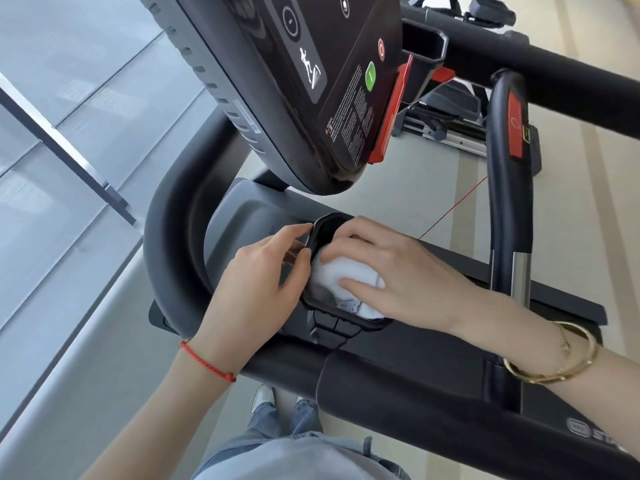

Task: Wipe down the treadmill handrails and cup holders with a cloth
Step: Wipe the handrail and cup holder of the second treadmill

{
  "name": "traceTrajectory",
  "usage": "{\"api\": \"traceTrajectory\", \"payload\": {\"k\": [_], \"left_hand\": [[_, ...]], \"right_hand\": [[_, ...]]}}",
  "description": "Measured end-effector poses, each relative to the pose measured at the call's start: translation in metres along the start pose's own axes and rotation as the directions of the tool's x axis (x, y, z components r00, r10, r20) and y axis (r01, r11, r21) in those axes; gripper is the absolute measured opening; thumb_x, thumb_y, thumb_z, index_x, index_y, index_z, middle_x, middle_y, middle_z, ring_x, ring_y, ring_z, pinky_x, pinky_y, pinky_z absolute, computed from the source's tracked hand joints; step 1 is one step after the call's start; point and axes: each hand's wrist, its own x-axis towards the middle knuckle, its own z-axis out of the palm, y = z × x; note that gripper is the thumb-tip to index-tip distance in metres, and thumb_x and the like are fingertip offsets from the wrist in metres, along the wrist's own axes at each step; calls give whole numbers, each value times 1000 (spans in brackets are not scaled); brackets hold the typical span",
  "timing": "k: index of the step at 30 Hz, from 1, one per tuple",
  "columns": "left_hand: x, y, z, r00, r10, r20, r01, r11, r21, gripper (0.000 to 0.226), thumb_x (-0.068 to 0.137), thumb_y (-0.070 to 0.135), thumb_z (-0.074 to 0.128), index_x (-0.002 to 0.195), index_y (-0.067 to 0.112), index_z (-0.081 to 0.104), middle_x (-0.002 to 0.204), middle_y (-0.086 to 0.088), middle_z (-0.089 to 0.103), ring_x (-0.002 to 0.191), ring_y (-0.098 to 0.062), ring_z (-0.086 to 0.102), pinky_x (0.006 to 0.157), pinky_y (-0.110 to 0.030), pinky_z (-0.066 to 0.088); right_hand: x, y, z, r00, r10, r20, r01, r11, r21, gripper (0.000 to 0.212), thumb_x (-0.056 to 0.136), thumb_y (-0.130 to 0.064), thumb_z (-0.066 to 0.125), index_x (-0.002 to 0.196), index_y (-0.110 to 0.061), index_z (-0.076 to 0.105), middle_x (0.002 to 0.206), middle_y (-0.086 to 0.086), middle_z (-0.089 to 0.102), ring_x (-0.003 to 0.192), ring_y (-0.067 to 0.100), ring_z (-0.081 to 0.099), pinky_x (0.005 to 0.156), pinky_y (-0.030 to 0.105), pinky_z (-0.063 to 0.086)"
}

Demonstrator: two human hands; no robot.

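Observation:
A black cup holder (332, 221) sits in the grey console tray of the treadmill, just below the tilted display. A white cloth (332, 273) is bunched inside it. My right hand (391, 271) lies over the cloth, fingers and thumb curled round it and pressing it into the holder. My left hand (258, 282) rests on the tray at the holder's left rim, with thumb and fingertips pinching that rim. A thick black handrail (173, 237) curves round the tray on the left. Another handrail (381, 382) crosses below my wrists.
The black display console (294, 81) with a green button overhangs the tray. A red safety clip (388, 112) with a thin red cord hangs at its right. An upright grip (505, 202) with a red pad stands at right. Glass panels lie to the left.

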Motion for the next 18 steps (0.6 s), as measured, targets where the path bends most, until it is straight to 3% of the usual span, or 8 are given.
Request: {"api": "traceTrajectory", "payload": {"k": [7,9,12,14,18], "left_hand": [[0,1,-1,1000,-3,14,4,1000,-13,36,95,32,49,129,31,58,95,17,68,89,-2,66,78,-34,56],[0,1,0,1000,-4,19,4,1000,-16,37,94,32,49,130,30,58,94,17,68,89,-3,66,79,-35,56],[1,1,0,1000,-3,24,3,1000,-22,37,94,33,48,130,30,58,93,19,67,88,-1,65,79,-32,56],[1,1,0,1000,-3,27,3,1000,-22,38,94,34,48,129,30,58,91,20,66,87,-1,65,79,-32,56],[1,1,1,1000,8,26,-8,1000,-3,37,93,35,47,129,31,58,89,24,65,86,2,65,78,-29,56]], "right_hand": [[15,6,11,970,58,234,-45,997,-60,28,83,-28,65,111,-32,62,110,-9,49,93,18,55,79,38,49],[18,8,13,956,34,291,-4,995,-104,26,82,-27,65,108,-32,65,107,-13,52,94,17,57,74,32,48],[23,10,15,952,32,305,12,990,-142,20,80,-26,64,98,-36,64,95,-20,47,91,11,58,59,16,34],[24,10,16,953,40,300,13,985,-172,20,81,-27,64,98,-37,62,95,-19,46,90,14,58,59,20,34],[21,6,17,954,49,296,13,979,-204,26,82,-25,64,106,-31,59,109,-9,55,90,21,61,67,32,49]]}}
